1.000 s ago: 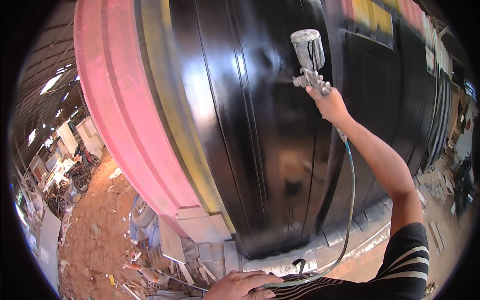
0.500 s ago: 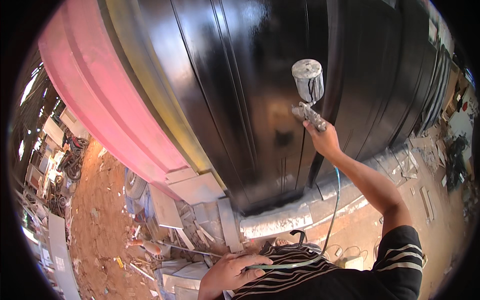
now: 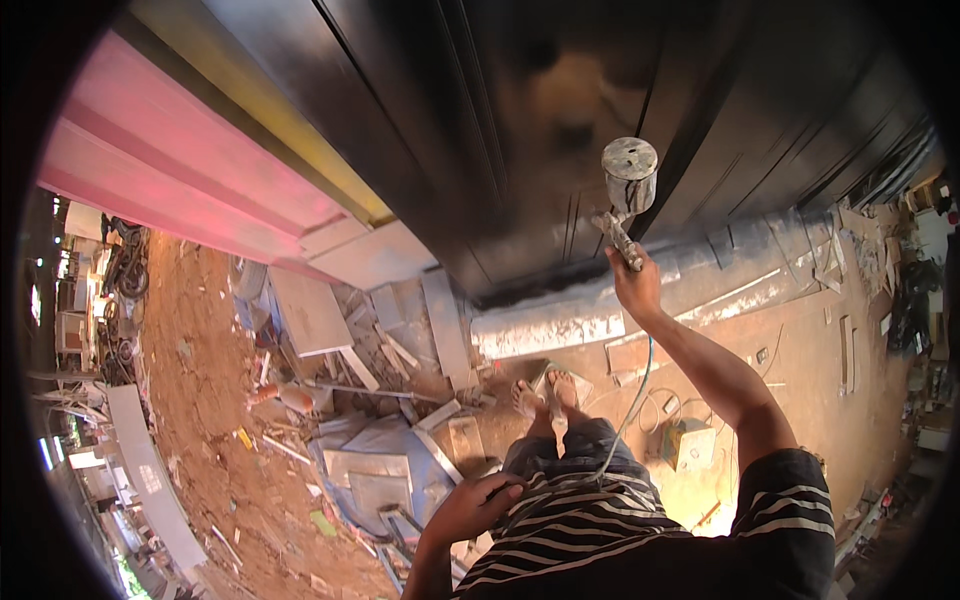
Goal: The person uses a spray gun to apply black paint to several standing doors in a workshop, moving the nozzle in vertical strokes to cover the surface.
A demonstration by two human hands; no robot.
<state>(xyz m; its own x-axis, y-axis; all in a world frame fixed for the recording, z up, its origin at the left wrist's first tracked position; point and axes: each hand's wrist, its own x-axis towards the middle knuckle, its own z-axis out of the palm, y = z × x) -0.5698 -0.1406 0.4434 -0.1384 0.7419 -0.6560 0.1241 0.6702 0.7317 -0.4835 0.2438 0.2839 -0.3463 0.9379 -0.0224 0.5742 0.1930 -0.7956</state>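
My right hand (image 3: 638,288) is wrapped round the grip of a paint spray gun (image 3: 620,238). On top of the gun stands a paint-smeared metal cup (image 3: 632,190). The gun is held near the lower part of a glossy black ribbed metal panel (image 3: 520,210), apart from its surface as far as I can see. A thin greenish air hose (image 3: 632,405) hangs from the gun and curves toward my waist. There my left hand (image 3: 478,508) is closed in front of the striped shirt; the hose runs toward it, its last stretch poorly visible.
Left of the black panel is a pink panel (image 3: 190,150) with a yellow strip (image 3: 290,125). Loose boards (image 3: 308,310) and scrap lie below it. My bare feet (image 3: 545,390) stand near the panel's base. A box-shaped object (image 3: 690,445) and loops of line lie on the floor to the right.
The view has tipped downward, bringing my feet and more floor into sight. The spray gun is now lower along the black panel, near its bottom edge. My left hand remains at my waist.
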